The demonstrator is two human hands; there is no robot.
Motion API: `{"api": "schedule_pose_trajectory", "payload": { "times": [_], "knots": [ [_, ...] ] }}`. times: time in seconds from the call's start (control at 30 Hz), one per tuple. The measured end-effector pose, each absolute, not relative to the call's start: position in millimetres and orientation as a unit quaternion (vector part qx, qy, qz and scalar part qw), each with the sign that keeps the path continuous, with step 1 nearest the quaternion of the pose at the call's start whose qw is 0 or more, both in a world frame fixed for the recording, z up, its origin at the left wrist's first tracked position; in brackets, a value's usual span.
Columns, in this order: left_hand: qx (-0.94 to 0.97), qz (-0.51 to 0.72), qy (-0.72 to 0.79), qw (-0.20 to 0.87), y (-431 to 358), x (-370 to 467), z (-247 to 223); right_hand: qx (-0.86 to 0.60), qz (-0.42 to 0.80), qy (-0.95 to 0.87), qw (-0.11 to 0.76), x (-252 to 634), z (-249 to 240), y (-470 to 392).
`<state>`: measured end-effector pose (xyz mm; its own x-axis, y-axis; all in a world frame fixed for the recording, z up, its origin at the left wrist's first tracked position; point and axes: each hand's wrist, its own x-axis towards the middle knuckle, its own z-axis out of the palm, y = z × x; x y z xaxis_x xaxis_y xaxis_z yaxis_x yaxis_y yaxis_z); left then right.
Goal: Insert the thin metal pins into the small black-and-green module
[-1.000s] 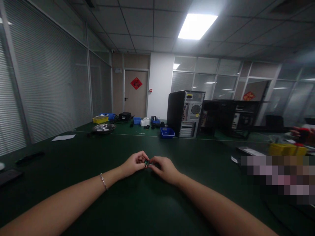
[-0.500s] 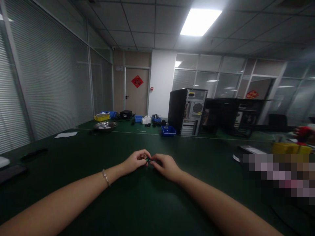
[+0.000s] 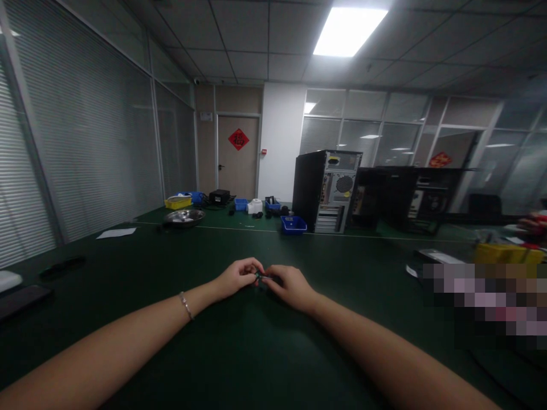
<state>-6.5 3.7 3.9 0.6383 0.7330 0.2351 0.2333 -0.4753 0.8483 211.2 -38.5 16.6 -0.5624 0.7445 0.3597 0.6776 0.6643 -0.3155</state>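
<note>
My left hand (image 3: 238, 278) pinches a tiny dark green piece (image 3: 258, 275) between thumb and fingertips, just above the green tabletop (image 3: 256, 353). Its kind is too small to make out. Close beside it, my right hand (image 3: 291, 287) is closed on a thin greyish sliver (image 3: 267, 278), whose tip points at the green piece. Most of that sliver is hidden by the fingers. The fingertips of both hands nearly meet. A bracelet (image 3: 186, 305) circles my left wrist.
Across the table stand a computer tower (image 3: 327, 191), a blue bin (image 3: 293, 225) and a metal bowl (image 3: 185, 217). Paper (image 3: 117, 233) and a dark flat device (image 3: 25, 302) lie at left. At right are a yellow container (image 3: 496, 255) and a blurred-out area.
The view has shifted slightly. Both hands stay together in nearly the same place, still pinching, with only small finger movement.
</note>
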Motion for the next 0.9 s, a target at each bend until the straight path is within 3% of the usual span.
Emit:
{"api": "schedule_pose_trajectory", "payload": {
  "times": [0.9],
  "knots": [
    [0.841,0.292,0.306,0.337,-5.8,-4.8,8.1,-0.455,0.023,-0.866,0.204,209.9,14.5,-34.1]
  ]
}}
